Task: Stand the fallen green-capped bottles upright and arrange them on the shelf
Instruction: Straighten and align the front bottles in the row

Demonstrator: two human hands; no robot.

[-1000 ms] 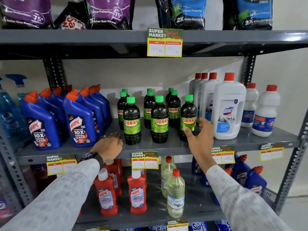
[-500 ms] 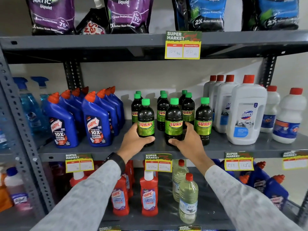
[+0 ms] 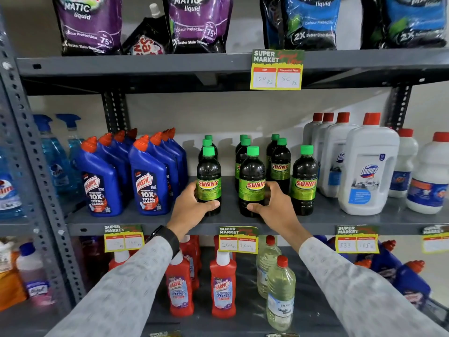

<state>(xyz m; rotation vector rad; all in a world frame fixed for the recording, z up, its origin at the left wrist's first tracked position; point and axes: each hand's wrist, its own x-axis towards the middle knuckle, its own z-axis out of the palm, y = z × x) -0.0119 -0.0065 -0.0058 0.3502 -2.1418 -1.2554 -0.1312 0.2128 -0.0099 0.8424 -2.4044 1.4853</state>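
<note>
Grey shelf (image 3: pixel 155 218) mid-frame: green-capped bottles (image 3: pixel 280 164) all upright. Left hand (image 3: pixel 188 210) grasping left front bottle (image 3: pixel 209 181), right hand (image 3: pixel 277 207) grasping middle front bottle (image 3: pixel 251 183). Aligning step; next, likely evening out rows.

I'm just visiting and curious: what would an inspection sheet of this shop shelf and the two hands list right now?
Surface: grey metal middle shelf, price tags on its front edge.
Job's things: green-capped bottles, all upright in rows; none seen lying down.
Hands: left hand wraps the front left bottle; right hand wraps the front middle bottle.
Clutter: blue Harpic bottles to the left, white Domex bottles to the right.
Cables: nothing seen.
Surroundings: detergent pouches above; red bottles below.
</note>
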